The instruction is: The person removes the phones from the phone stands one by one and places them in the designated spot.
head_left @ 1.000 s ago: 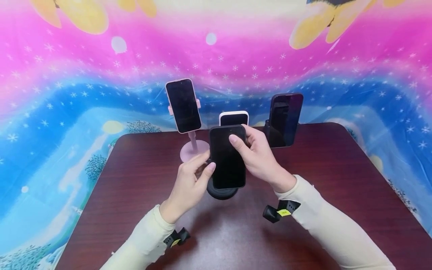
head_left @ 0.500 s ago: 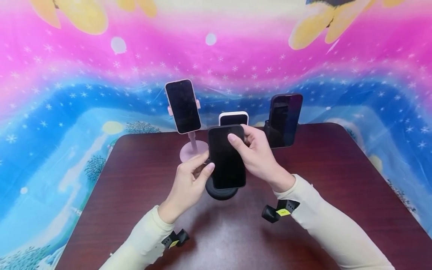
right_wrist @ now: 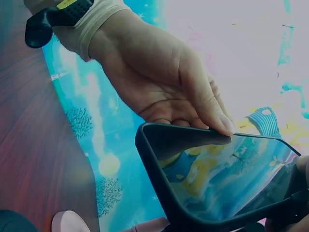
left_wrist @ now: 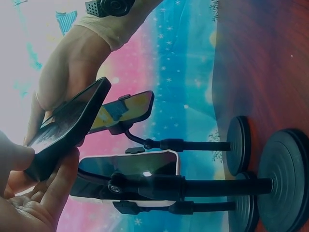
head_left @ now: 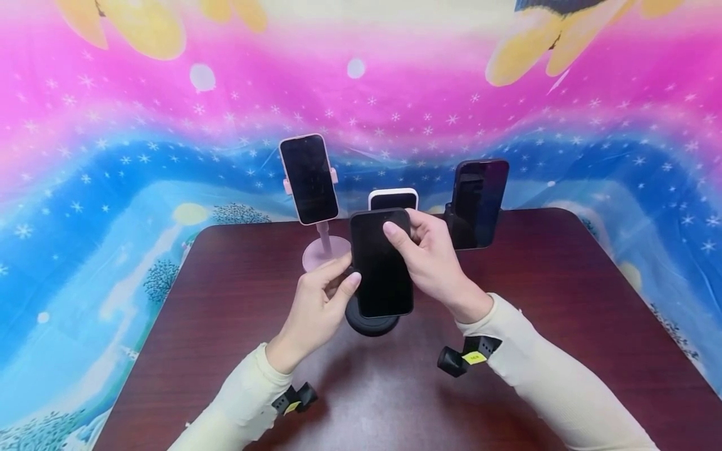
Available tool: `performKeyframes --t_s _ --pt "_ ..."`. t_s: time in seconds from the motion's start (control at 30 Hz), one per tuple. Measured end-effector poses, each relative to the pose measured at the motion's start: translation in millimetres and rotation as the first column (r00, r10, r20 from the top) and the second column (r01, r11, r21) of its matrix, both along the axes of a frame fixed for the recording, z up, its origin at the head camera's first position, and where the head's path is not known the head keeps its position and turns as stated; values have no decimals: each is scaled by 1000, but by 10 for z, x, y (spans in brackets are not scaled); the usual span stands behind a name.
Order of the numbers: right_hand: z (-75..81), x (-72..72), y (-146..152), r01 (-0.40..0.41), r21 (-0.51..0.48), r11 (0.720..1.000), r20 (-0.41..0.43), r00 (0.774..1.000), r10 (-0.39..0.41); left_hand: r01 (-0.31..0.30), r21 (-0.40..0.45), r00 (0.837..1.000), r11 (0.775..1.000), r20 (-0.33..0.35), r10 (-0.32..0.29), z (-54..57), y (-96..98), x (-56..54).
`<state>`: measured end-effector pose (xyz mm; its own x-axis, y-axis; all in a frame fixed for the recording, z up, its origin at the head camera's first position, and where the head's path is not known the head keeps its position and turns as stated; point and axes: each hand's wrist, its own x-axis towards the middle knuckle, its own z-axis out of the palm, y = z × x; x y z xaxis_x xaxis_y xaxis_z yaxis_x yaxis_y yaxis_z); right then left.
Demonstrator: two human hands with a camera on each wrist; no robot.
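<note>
A smartphone in a black case [head_left: 383, 269] tilts back at the top of a black phone stand, whose round base [head_left: 372, 327] shows below it. My left hand [head_left: 307, 307] pinches its left edge between thumb and fingers. At its upper right side my right hand [head_left: 431, 260] grips it, thumb over the screen and fingers behind. The left wrist view shows the stand's pole [left_wrist: 217, 187] rising from a ribbed base [left_wrist: 285, 183]. In the right wrist view the left thumb presses the long edge of the phone [right_wrist: 227, 169]. The stand's clamp is mostly hidden behind the phone.
Behind stand a pink phone holder [head_left: 324, 250] with a pink-edged phone [head_left: 308, 180], a white-edged phone [head_left: 393, 199] partly covered by the black one, and a dark phone [head_left: 479, 203] at right. A patterned cloth [head_left: 366, 113] hangs behind the dark red table [head_left: 237, 282].
Both hands keep their hold on the black phone, which stays almost in place. The whole head view has shifted very slightly.
</note>
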<state>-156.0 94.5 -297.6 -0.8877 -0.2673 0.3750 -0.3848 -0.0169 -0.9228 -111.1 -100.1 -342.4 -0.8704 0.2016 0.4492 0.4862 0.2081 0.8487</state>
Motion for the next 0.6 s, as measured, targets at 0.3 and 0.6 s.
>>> performKeyframes --t_s 0.3,0.6 --pt "6 -4 -6 11 -11 1000 15 1000 -11 -13 -41 1000 999 -5 13 18 -8 -3" --pt "41 -26 -29 15 -37 999 25 1000 -14 -12 -68 1000 998 8 12 30 -25 0"
